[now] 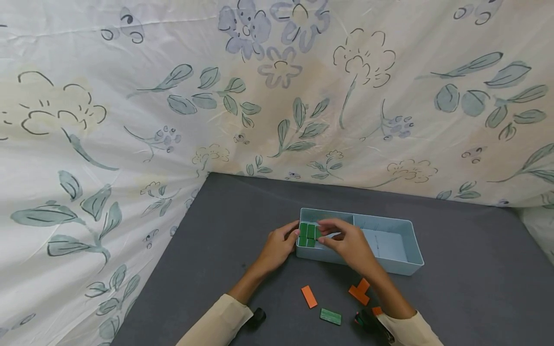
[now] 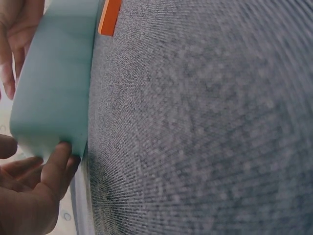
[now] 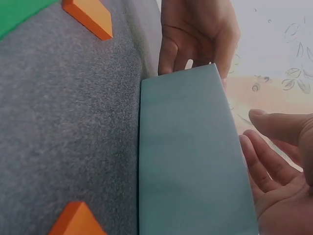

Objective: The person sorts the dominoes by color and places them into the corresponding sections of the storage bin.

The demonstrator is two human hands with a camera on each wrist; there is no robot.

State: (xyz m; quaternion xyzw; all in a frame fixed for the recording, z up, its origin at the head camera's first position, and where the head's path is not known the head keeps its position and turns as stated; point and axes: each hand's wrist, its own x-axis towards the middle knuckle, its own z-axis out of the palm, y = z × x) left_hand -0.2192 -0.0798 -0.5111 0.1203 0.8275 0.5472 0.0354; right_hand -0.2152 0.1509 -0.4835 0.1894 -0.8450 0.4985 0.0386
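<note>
A light blue plastic box (image 1: 394,265) with a divider lies on the dark surface. Several green blocks (image 1: 308,234) stand side by side in its left compartment. My left hand (image 1: 279,247) holds the box's left end, fingertips against the outer wall and thumb at the rim; the left wrist view shows these fingers (image 2: 61,156) on the end wall. Over the left compartment is my right hand (image 1: 348,242), thumb and forefinger apart around the rightmost green block. In the right wrist view its thumb (image 3: 279,125) and fingers show nothing between them; the box wall hides part.
In front of the box lie an orange block (image 1: 309,296), a green block (image 1: 331,316) and a few more orange blocks (image 1: 359,294) near the right forearm. The right compartment (image 1: 385,240) shows its bare floor. A floral cloth (image 1: 277,96) hangs behind and to the left.
</note>
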